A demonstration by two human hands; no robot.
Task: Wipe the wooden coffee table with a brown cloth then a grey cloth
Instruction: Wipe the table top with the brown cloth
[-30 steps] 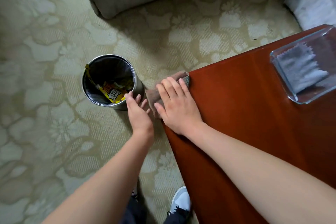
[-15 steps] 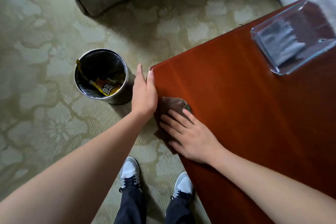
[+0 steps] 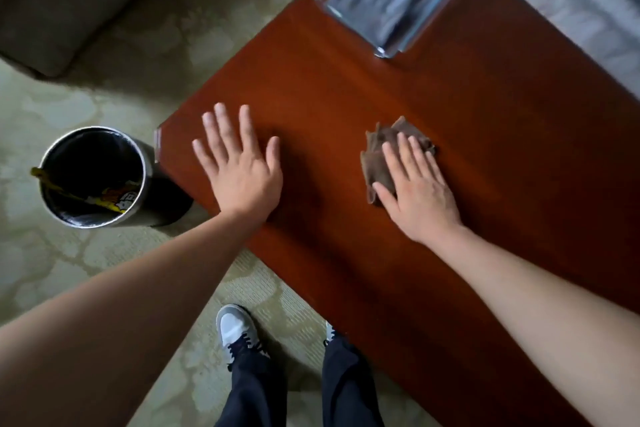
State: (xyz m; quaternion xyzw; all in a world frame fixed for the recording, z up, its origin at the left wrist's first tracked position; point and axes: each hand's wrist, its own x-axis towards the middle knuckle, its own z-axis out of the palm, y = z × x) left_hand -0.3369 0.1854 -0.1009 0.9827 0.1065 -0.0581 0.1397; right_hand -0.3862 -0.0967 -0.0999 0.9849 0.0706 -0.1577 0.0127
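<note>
Brown cloth (image 3: 379, 163), long axis pointing away, lies pressed under flat right grip (image 3: 415, 191).

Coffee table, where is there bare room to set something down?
Bare wood lies between the left hand and the brown cloth under the right hand. A wider stretch of the coffee table lies between that cloth and the clear tray. The far end is crowded, taken up by the tray.

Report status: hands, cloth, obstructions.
Left hand open over coffee table. Right hand flat on brown cloth, mid-table. Clear tray at far end, apart from cloth.
</note>
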